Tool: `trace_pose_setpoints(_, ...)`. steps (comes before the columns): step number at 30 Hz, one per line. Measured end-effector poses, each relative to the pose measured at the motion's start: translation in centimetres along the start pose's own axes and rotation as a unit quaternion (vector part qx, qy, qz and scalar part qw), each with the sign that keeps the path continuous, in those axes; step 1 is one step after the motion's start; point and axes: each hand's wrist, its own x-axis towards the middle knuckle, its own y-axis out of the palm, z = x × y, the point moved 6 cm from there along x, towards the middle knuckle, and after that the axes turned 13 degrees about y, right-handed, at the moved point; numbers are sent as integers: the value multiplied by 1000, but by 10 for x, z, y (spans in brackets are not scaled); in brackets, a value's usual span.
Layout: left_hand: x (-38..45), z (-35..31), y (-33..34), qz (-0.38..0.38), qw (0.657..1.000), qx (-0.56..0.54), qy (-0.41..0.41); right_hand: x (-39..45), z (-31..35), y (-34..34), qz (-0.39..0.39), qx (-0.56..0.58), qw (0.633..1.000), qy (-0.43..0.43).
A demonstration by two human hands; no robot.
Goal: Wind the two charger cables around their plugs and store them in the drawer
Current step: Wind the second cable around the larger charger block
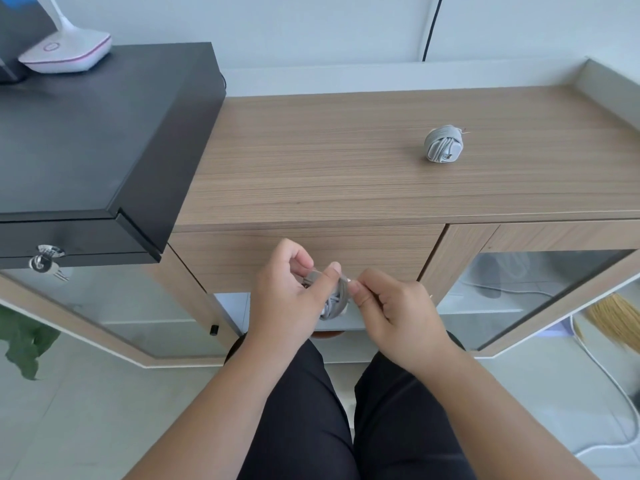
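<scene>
One grey charger (pixel 443 144) lies on the wooden cabinet top (pixel 346 161) at the right, its cable wound tightly around the plug. A second grey charger (pixel 334 299) is held in front of the shut wooden drawer (pixel 381 251), below the cabinet top's edge. My left hand (pixel 294 296) grips this bundle of wound cable. My right hand (pixel 394 306) pinches the cable's loose end right beside the bundle. Fingers hide part of the plug.
A black box (pixel 104 133) with a key in its lock (pixel 46 259) stands at the left, with a white lamp base (pixel 65 51) on it. Glass cabinet doors (pixel 519 292) flank the drawer. A broom (pixel 613 317) and white cord (pixel 616 386) lie at the right.
</scene>
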Motion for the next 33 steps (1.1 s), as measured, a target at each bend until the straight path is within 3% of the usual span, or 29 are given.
trace_pose_setpoints(8,15,3,-9,-99,987,-120,-46,-10,6,13,3,124,990,62)
trace_pose_setpoints(12,17,15,-3,-147,957,-208,-143,-20,8,28,30,134,989,63)
trace_pose_setpoints(16,6,32,13,-145,914,-278,-258,-24,-3,40,63,118,987,88)
trace_pose_setpoints(24,-8,25,31,-61,833,-391,-388,-21,-23,43,106,168,973,117)
trace_pose_setpoints(29,-10,15,36,82,832,-411,-364,-7,-38,31,115,155,975,110)
trace_pose_setpoints(33,-11,10,35,174,869,-357,-296,8,-47,15,158,93,979,85)
